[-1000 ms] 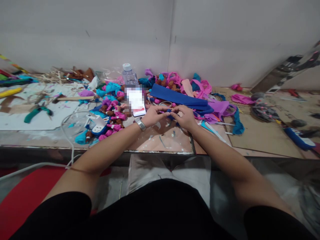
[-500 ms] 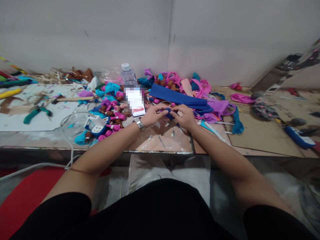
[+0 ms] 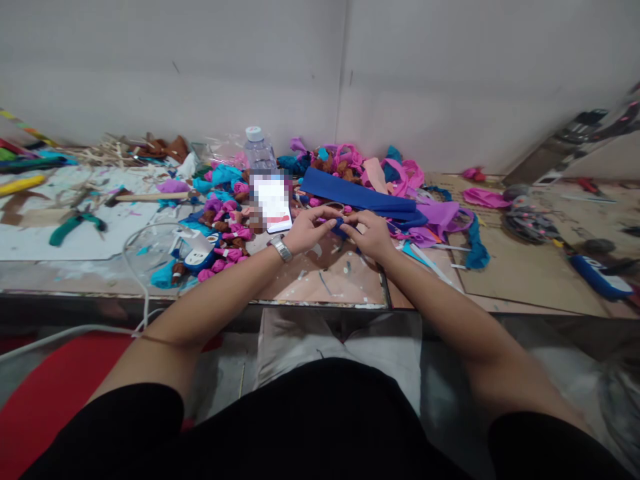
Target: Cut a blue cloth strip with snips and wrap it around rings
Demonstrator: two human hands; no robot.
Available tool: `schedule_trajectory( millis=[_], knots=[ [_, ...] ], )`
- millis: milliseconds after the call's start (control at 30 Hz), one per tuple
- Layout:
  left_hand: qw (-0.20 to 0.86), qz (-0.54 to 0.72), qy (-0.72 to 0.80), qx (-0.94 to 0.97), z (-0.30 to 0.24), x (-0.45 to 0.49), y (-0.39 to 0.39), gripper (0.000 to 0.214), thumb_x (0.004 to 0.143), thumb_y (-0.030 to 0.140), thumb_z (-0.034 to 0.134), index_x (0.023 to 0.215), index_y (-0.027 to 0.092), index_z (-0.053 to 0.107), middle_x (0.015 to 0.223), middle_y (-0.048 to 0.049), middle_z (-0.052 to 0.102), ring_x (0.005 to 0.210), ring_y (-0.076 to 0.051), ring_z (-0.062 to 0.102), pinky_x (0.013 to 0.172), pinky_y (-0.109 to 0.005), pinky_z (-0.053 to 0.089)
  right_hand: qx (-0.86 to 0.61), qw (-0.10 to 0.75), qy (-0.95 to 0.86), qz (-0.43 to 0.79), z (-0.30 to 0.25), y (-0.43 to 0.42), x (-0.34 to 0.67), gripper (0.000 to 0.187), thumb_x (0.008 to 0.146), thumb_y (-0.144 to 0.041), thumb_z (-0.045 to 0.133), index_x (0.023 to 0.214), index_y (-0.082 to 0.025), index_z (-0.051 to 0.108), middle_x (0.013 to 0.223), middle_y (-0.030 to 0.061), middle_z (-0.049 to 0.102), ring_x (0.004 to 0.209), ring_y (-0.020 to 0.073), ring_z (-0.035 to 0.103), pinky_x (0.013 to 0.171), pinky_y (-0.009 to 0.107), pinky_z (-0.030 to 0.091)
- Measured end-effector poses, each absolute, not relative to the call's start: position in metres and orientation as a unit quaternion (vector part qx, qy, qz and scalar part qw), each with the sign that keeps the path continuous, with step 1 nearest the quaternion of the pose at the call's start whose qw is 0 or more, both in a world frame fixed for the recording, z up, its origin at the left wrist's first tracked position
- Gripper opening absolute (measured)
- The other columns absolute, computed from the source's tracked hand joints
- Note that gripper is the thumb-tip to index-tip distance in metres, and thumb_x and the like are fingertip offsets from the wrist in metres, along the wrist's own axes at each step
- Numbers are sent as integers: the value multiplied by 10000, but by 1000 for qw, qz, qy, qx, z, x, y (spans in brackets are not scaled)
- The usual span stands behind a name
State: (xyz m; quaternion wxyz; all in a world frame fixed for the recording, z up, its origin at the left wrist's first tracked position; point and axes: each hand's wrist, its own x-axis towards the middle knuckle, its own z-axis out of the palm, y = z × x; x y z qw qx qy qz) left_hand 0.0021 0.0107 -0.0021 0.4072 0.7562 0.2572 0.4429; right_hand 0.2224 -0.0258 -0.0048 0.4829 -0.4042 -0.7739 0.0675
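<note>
Both my hands meet over the middle of the worktable point(image 3: 325, 283). My left hand point(image 3: 307, 230), with a metal watch on the wrist, pinches a small dark blue piece of fabric point(image 3: 340, 228) from the left. My right hand point(image 3: 370, 235) grips the same blue piece from the right, fingers curled round it. Just behind my hands lies a long folded blue cloth point(image 3: 357, 195). A phone point(image 3: 273, 203) rests to the left of my left hand.
Heaps of pink, teal and brown fabric bundles point(image 3: 225, 227) cover the table's left middle, with more scraps point(image 3: 370, 167) by the wall. A water bottle point(image 3: 259, 150) stands behind the phone. Green pliers point(image 3: 73, 225), a white cable point(image 3: 135, 267) and cardboard point(image 3: 525, 273) lie around.
My fingers have shifted slightly on the blue piece; the hands stay in the same place over the table.
</note>
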Motion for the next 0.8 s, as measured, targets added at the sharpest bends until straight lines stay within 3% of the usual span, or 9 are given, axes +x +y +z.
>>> schedule_trajectory(
  millis=[267, 467, 800],
  knots=[
    [407, 434, 267, 758, 1, 1, 9, 468, 867, 534, 826, 1174, 184, 781, 1163, -124, 798, 1024, -232, 747, 888, -354, 603, -397, 488, -775, 57, -5, -25, 223, 269, 971, -499, 738, 905, -243, 782, 896, 44, 809, 852, 246, 714, 807, 397, 542],
    [449, 445, 277, 723, 0, 1, 14, 529, 887, 583, 794, 1221, 174, 769, 1192, -137, 795, 1040, -234, 744, 900, -353, 585, -391, 487, -778, 74, -4, -25, 223, 250, 968, -492, 743, 1020, -256, 809, 1061, 61, 839, 1013, 275, 757, 942, 437, 572],
    [504, 434, 251, 703, 0, 3, 12, 536, 867, 566, 827, 1239, 186, 756, 1218, -139, 794, 1084, -245, 754, 901, -356, 596, -384, 496, -777, 56, -2, -26, 221, 198, 998, -409, 697, 952, -239, 788, 991, 55, 831, 951, 259, 754, 897, 416, 565]
  ],
)
